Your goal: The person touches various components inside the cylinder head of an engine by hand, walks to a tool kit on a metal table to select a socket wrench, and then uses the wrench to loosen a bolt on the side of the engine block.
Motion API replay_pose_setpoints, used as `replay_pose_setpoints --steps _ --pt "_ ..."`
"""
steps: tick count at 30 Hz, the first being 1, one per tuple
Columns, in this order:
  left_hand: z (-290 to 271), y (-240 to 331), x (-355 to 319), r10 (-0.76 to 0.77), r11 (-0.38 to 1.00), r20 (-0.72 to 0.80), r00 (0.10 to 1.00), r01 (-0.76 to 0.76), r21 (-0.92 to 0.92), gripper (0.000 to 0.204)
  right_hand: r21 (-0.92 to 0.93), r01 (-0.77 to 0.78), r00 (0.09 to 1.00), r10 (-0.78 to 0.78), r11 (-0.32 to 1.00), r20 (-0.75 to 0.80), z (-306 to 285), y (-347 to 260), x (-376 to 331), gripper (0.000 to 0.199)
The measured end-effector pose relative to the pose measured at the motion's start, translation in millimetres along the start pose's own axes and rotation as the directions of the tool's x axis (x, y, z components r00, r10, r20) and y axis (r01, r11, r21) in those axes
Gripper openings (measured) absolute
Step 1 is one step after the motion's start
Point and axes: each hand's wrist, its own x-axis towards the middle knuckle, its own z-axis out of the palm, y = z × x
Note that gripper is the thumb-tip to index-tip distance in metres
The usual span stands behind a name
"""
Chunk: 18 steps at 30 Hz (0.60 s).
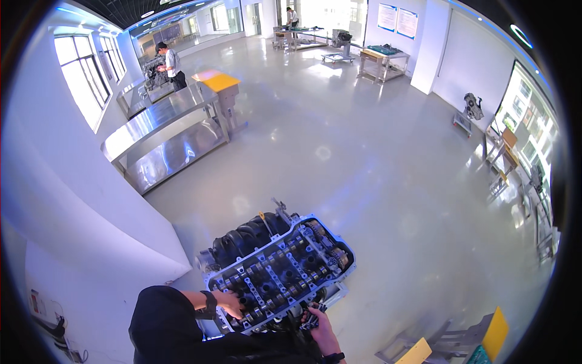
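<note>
Engine (280,280) sits close in, open top up, prob. for easy access from above. L hand (230,304) reaches down onto its near-left end, can't tell if pinching anything; R hand (323,333) curls round small metal parts (310,317) by near edge, prob. so none drop.

Left sleeve (165,321) is black; left wristband (208,305) is broad and dark; right wristband (334,358) is dark.

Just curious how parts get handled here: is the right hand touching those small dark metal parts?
Touching: the head view shows the right hand curled against the small dark metal parts, cradling them.
</note>
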Motion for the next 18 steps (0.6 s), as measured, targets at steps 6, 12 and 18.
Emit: replay_pose_setpoints --steps 6,12,18 --pt "-11.5 1.0 -2.1 -0.006 1.000 0.085 0.996 0.005 0.010 0.065 0.011 0.000 1.000 0.000 1.000 -0.002 5.7 -1.6 -0.7 0.024" --pt "-9.2 1.0 -1.3 -0.045 0.998 0.081 0.996 0.049 -0.046 0.067 -0.009 -0.007 1.000 0.007 1.000 0.005 5.5 -0.1 1.5 0.024" --pt "7.8 -10.9 20.5 -0.013 1.000 0.090 0.996 0.012 0.003 0.070 0.000 -0.013 1.000 0.012 1.000 -0.028 2.8 0.1 2.2 0.027"
